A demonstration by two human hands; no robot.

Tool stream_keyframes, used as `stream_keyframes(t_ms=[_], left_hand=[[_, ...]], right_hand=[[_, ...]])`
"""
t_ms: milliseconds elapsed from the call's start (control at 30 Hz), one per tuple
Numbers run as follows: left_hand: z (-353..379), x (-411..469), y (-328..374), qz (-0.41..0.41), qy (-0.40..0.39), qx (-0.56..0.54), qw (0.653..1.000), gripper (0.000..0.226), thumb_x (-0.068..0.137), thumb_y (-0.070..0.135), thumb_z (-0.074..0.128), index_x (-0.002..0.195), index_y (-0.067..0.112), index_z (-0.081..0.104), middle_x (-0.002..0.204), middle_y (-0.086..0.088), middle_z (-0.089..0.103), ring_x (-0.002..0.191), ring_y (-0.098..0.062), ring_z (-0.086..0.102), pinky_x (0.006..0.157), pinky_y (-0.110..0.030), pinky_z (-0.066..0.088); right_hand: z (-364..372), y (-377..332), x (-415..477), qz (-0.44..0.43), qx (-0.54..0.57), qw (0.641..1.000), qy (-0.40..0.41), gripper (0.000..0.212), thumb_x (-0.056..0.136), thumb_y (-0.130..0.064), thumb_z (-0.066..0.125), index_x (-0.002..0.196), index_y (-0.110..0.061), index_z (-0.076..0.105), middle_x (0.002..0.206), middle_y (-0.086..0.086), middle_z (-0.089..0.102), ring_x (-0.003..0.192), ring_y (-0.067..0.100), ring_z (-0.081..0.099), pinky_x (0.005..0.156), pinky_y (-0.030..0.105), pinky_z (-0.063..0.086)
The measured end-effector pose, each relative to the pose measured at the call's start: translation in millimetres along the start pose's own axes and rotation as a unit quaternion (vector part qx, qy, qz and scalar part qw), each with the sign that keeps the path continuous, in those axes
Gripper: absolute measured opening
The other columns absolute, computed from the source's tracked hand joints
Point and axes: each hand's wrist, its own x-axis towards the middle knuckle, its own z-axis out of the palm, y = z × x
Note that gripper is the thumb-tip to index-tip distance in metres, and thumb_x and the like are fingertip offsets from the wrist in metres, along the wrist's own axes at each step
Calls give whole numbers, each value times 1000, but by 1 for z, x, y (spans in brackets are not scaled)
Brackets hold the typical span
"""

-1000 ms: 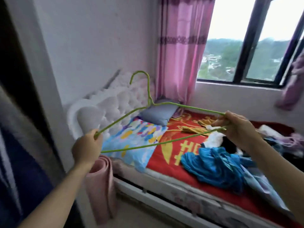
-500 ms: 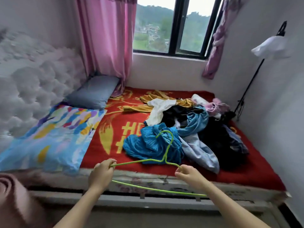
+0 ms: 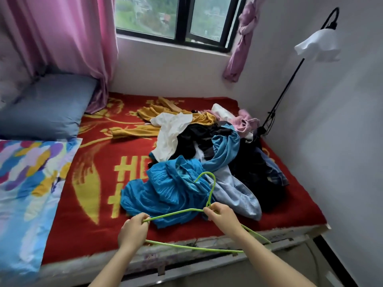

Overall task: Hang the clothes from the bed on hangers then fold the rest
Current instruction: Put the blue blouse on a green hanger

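**Green hanger held in both hands at bed edge**

A green wire hanger is held approx. level over the near edge of the bed, hook pointing away from the person; the hook lies over a bright blue garment. The hanger's L end is pinched by the left hand, fingers curled round the wire; the neck below the hook is pinched by the right hand btwn thumb and fingertips. The bottom bar is seen below both wrists, running to the R past the right forearm.

No garment is on the hanger yet. The clothes are heaped on a red blanket w/ yellow pattern, mostly on the R half of the bed; the blue garment is nearest the hands. A pale blue piece lies just R of it; black fabric and a white top are behind; a mustard garment is spread further back; a pink item is near the far R corner; dark denim-like cloth lies along the R side.

At L, a grey-blue pillow and a multicoloured pillow are seen side by side. A pink curtain hangs at the L of the window; a knotted mauve curtain hangs at its R. A black floor lamp w/ white shade stands by the R wall.
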Motion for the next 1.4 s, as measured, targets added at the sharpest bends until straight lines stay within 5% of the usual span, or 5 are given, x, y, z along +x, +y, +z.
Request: stream_keyframes(t_ms=[233,333,500,1033,1400], left_hand=[[45,47,45,40,-87,-12,995,16,91,20,51,84,29,62,74,8,62,70,-14,57,57,-29,38],[62,72,58,42,-115,-21,992,12,90,25,59,101,25,64,91,4,67,86,-16,59,75,-32,47],[91,122,70,-5,-98,52,994,53,89,39,58,138,22,43,133,-1,52,125,-25,42,100,-35,39],[181,227,131,-176,-107,137,969,61,97,46,36,150,20,17,156,-8,16,141,-30,13,110,-46,28],[196,326,118,-145,-53,199,968,72,97,46,38,151,21,-2,158,-9,-5,143,-31,9,107,-48,28]], right_hand=[[-34,24,67,61,-64,994,60,43,93,-42,49,57,-20,41,54,-6,44,60,16,46,56,31,31],[-48,48,100,69,-66,994,52,44,93,-41,50,55,-21,39,53,-5,44,58,15,46,56,31,30],[-75,90,173,84,-68,994,33,41,95,-41,47,64,-14,48,62,2,52,67,22,52,60,32,31],[-108,204,314,213,0,977,4,42,97,-41,40,74,-12,60,93,16,66,93,35,60,74,34,41],[-67,226,349,228,86,969,36,40,95,-34,49,60,-17,57,61,5,57,71,28,56,70,36,42]])
